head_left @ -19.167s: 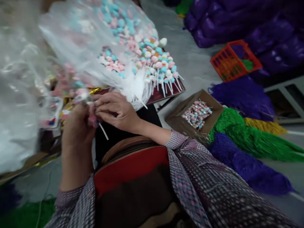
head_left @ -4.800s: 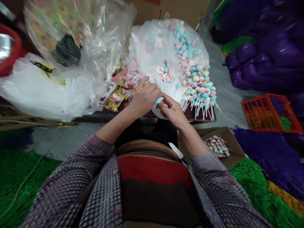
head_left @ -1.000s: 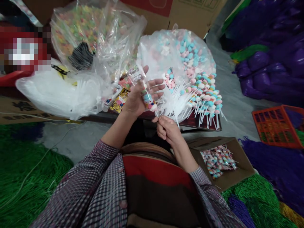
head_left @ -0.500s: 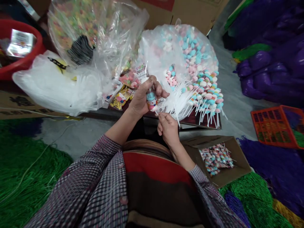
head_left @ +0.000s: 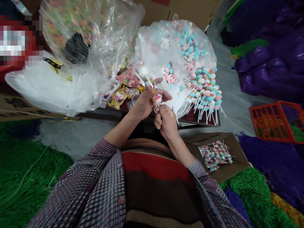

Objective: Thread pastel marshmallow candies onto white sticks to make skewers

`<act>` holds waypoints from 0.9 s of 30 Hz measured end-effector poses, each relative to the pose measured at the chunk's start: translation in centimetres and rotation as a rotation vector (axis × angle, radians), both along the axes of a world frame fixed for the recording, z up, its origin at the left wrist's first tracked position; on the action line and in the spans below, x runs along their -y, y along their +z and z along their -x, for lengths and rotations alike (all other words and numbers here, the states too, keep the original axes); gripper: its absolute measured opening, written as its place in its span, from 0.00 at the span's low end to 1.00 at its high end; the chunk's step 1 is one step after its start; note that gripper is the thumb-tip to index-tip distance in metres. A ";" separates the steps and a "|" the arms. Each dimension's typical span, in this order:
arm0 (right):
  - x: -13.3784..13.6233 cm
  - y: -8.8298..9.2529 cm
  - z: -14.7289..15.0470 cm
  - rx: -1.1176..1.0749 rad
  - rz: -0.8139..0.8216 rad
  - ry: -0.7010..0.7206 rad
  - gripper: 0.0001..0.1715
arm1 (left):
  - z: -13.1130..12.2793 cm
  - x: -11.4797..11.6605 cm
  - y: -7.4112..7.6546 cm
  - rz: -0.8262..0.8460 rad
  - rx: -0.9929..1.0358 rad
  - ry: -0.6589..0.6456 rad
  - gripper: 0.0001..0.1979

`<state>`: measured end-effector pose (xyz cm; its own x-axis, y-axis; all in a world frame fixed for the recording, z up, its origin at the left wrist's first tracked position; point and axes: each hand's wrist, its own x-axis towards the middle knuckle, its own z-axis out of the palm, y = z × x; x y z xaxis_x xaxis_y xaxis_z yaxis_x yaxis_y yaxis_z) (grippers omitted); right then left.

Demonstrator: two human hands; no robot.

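Observation:
A marshmallow skewer [head_left: 156,100] in a clear printed wrapper lies across my left hand [head_left: 144,103], loosely held between the thumb and the outstretched fingers. Just below it, my right hand [head_left: 167,119] is closed in a pinch at the skewer's lower end, where the stick and wrapper edge meet; the fingertips hide the exact grip. To the right of both hands, bare marshmallow skewers [head_left: 206,85] lie in a pile. Their white sticks [head_left: 181,93] reach toward my right hand. Left of my hands are small gold-printed packets [head_left: 118,98].
A big bag of pink and blue marshmallows [head_left: 192,41] stands behind the skewers. Further left are a bag of colourful candy [head_left: 64,19] and a white plastic bag [head_left: 42,88]. A carton of wrapped skewers [head_left: 234,167] sits lower right, near an orange crate [head_left: 270,123].
The fingers of my left hand have loosened and spread around the wrapped skewer, which shows more now. My right hand has stayed pinched at its lower end. The view has shifted slightly.

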<state>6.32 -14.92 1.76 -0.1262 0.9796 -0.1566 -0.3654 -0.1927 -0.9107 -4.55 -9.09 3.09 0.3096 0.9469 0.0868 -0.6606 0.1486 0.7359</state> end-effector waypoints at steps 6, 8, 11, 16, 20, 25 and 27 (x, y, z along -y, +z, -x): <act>-1.1 0.3 -0.8 0.005 -0.035 -0.074 0.27 | 0.7 0.4 -0.7 -0.053 -0.146 -0.060 0.32; -1.1 0.0 -0.8 0.055 -0.079 -0.106 0.27 | 0.6 0.5 -1.3 -0.072 -0.220 -0.051 0.27; -0.8 -0.6 -0.7 0.165 -0.146 -0.109 0.26 | 0.4 0.6 -2.2 -0.090 -0.271 -0.048 0.25; -0.3 -0.9 -0.8 0.473 -0.305 -0.138 0.27 | -0.2 1.0 -2.4 -0.086 -0.281 0.060 0.18; -0.7 -0.1 -2.4 0.690 -0.437 -0.036 0.23 | -1.1 1.4 -2.0 0.043 -0.198 0.082 0.14; -1.7 1.7 -4.2 0.886 -0.656 -0.333 0.15 | -1.5 1.1 -1.8 0.095 -0.136 0.252 0.06; -2.2 2.1 -4.2 0.896 -0.738 -0.382 0.12 | -1.4 1.2 -1.6 0.102 -0.125 0.201 0.06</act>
